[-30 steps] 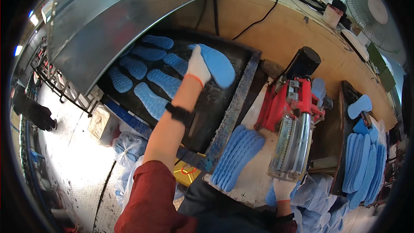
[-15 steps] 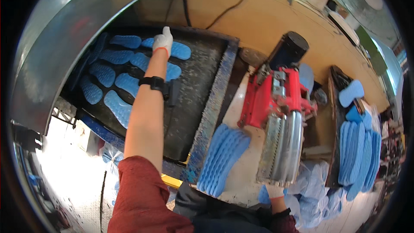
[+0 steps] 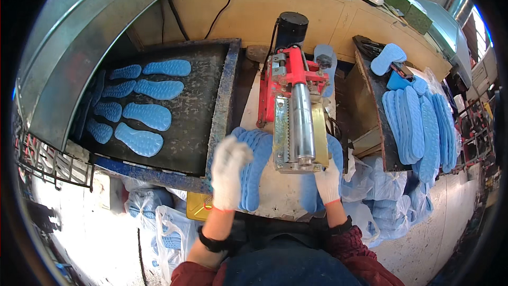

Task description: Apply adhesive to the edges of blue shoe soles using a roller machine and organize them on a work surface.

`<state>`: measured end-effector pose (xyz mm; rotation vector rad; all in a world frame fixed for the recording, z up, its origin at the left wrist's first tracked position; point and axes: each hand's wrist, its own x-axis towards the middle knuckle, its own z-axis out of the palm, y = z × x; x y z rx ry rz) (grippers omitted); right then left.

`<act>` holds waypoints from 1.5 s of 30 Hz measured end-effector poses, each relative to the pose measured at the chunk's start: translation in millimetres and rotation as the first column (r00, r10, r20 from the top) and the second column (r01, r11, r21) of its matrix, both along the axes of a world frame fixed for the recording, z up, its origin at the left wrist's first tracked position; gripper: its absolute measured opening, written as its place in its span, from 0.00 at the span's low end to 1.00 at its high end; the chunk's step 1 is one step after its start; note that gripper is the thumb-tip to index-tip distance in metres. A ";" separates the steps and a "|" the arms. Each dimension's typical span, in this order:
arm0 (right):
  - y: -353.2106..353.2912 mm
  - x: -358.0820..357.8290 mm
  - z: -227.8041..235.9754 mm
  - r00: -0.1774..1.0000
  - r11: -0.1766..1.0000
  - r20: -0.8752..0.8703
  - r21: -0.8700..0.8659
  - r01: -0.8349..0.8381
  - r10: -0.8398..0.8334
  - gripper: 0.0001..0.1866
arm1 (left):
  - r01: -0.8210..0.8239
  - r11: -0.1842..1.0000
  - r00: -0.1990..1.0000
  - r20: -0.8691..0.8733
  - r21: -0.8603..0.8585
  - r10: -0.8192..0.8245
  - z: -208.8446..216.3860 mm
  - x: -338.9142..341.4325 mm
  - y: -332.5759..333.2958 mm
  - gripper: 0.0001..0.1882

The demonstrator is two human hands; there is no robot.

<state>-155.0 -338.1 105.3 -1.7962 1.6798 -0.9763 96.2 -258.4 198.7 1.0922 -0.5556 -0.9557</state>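
Observation:
My left hand (image 3: 227,175), in a white knit glove, is raised in front of a stack of blue shoe insoles (image 3: 256,175) left of the machine. It is smeared by motion, so its fingers do not show clearly. My right hand (image 3: 328,182), gloved too, is around blurred blue insoles (image 3: 310,193) at the machine's near right side; its fingertips are partly hidden. Between the hands stands a red machine (image 3: 270,100) with a metal roller (image 3: 302,122) and a toothed bar. Several dimpled blue insoles (image 3: 147,116) lie in rows on a black conveyor bed (image 3: 196,111) at the left.
A metal hood (image 3: 47,69) overhangs the bed's left end. More insoles (image 3: 407,122) are stacked on a board at the right. Bagged insoles (image 3: 389,214) lie on the floor below. A wooden panel (image 3: 338,18) closes off the back.
My left hand has drawn back from the insoles on the black bed to beside the near stack. The insoles there now lie straighter in rows. My view has turned right.

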 end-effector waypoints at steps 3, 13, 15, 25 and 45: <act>37.2 14.1 38.2 0.832 0.814 0.542 0.430 -0.391 0.113 0.21 | 0.246 0.938 0.966 -0.137 0.243 -0.218 -31.2 -31.7 22.1 0.23; 38.9 -4.1 39.5 0.758 0.850 0.642 0.334 -0.408 0.111 0.19 | 0.112 0.947 0.929 0.306 0.302 -0.207 10.9 3.2 -44.0 0.14; 37.7 -8.8 34.7 0.767 0.843 0.636 0.369 -0.392 0.078 0.17 | 0.166 0.986 0.944 0.285 0.028 -0.167 23.7 -0.5 -68.3 0.12; 43.1 -11.6 2.2 0.770 0.844 0.636 0.384 -0.374 0.052 0.14 | -0.057 0.993 0.598 0.800 0.105 -0.050 34.5 -32.4 -36.4 0.11; 38.2 -17.7 -12.9 0.829 0.811 0.528 0.393 -0.433 0.187 0.11 | -0.124 0.992 0.745 0.662 0.009 0.087 46.1 -6.2 -57.0 0.16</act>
